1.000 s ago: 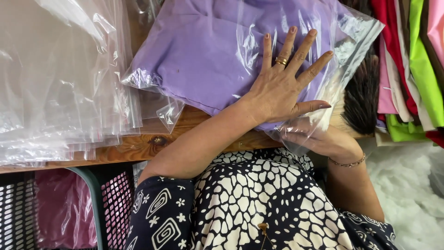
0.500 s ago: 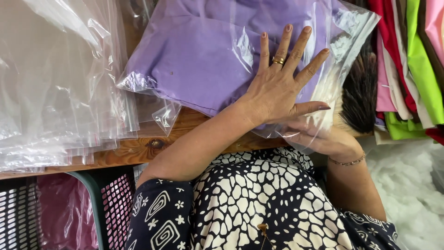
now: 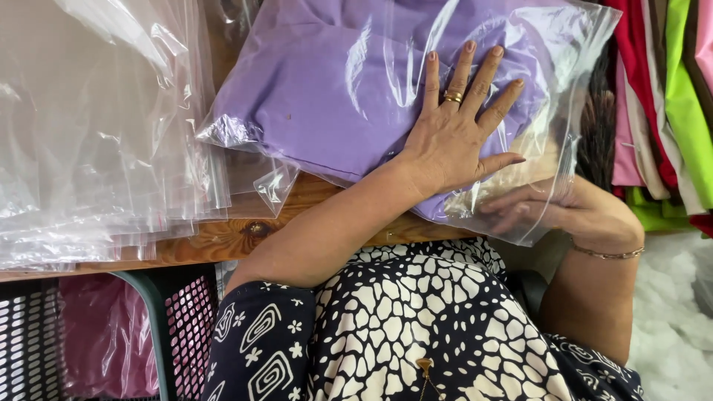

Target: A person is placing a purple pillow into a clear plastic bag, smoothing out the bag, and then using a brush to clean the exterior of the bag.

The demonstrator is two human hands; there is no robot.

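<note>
Step in hand: bagging. A folded purple garment [image 3: 334, 96] sits inside a clear plastic bag [image 3: 564, 44] on the wooden table [image 3: 223, 239]; the packing looks close to finished, with the bag mouth not yet closed as far as can be judged.
Left hand [image 3: 453, 137]: lies flat on top of the bag, fingers [image 3: 483, 74] spread apart and pointing to 12 o'clock, pressing the cloth down. A ring is on one finger.
Right hand [image 3: 564, 212]: at 5 o'clock of the bag, partly under the loose plastic edge. Fingers lightly curled toward the film; whether they pinch it cannot be told.
Garment position: upper centre of the table, its lower right corner overhanging the near table edge above the lap.
Around it: stack of empty clear bags [image 3: 96, 126] at 9 o'clock, touching the filled bag's corner. Hanging coloured cloths [image 3: 676, 104] at 3 o'clock. Mesh crate [image 3: 30, 341] with a pink bundle [image 3: 104, 334] at 7 o'clock, below the table.
Next move, judged: air pushed out toward the open edge with the flat hand, while the other hand gathers and folds the loose film without wrinkling the cloth.
</note>
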